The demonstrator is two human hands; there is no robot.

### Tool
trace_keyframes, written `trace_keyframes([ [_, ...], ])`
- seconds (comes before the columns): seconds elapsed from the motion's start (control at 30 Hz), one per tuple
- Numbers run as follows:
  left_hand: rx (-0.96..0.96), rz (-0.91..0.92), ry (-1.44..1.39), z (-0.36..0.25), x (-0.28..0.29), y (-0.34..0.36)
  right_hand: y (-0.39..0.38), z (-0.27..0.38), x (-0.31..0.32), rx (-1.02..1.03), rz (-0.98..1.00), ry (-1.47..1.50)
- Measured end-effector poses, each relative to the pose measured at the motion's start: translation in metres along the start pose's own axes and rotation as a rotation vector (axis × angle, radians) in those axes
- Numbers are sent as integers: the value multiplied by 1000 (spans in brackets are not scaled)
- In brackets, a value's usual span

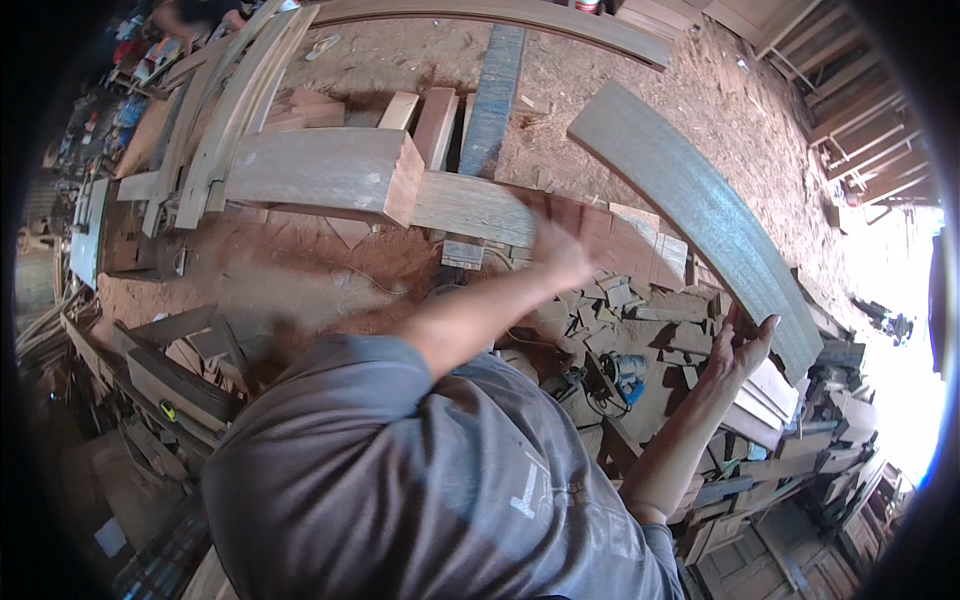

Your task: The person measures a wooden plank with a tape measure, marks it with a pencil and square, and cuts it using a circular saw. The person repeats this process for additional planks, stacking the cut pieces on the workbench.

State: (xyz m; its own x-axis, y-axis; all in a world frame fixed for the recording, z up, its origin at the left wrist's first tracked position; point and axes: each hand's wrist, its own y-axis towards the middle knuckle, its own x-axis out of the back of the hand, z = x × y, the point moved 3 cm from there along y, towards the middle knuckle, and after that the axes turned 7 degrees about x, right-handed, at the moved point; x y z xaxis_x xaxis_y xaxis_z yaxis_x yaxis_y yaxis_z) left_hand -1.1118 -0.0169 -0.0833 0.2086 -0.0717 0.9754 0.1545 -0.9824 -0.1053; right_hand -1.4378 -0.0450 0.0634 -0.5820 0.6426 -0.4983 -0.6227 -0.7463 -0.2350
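My right hand (742, 348) grips the near end of a long grey curved plank (690, 205), which is lifted and slants up toward the far left over the sawdust ground. My left hand (560, 255) reaches forward onto a thick reddish wooden beam (470, 205) lying crosswise in front of me. This hand is motion-blurred, so its fingers are unclear, and I see nothing in it. A big square-ended timber block (330, 170) lies on the beam's left part.
A heap of small wood offcuts (640, 305) lies under my arms, with a blue power tool (627, 370) and its cord among them. Curved planks (230, 100) stack at the upper left, and a blue-grey board (495, 90) lies beyond. Lumber piles stand at right. Another person (195, 14) is far off.
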Motion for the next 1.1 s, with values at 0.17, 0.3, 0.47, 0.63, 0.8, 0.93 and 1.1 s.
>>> trace_keyframes([
  [0.17,-1077,-7,-620,-155,-8,-12,-10,18,2,36,49,11],
  [0.3,-727,128,201,-152,-39,28,-8,25,43,88,-24,38],
  [0.47,-1349,641,-342,-153,-57,-74,-7,-11,54,-24,-39,-12],
  [0.63,-1220,398,-747,-85,2,-115,-6,-67,58,-156,-6,-49],
  [0.8,-857,-214,-489,-17,76,-83,-16,-128,45,-333,185,-85],
  [0.93,-516,5,-90,10,109,-36,-30,-154,32,-400,156,-124],
  [1.1,-448,101,110,48,110,-8,-57,-168,7,-438,156,-155],
])
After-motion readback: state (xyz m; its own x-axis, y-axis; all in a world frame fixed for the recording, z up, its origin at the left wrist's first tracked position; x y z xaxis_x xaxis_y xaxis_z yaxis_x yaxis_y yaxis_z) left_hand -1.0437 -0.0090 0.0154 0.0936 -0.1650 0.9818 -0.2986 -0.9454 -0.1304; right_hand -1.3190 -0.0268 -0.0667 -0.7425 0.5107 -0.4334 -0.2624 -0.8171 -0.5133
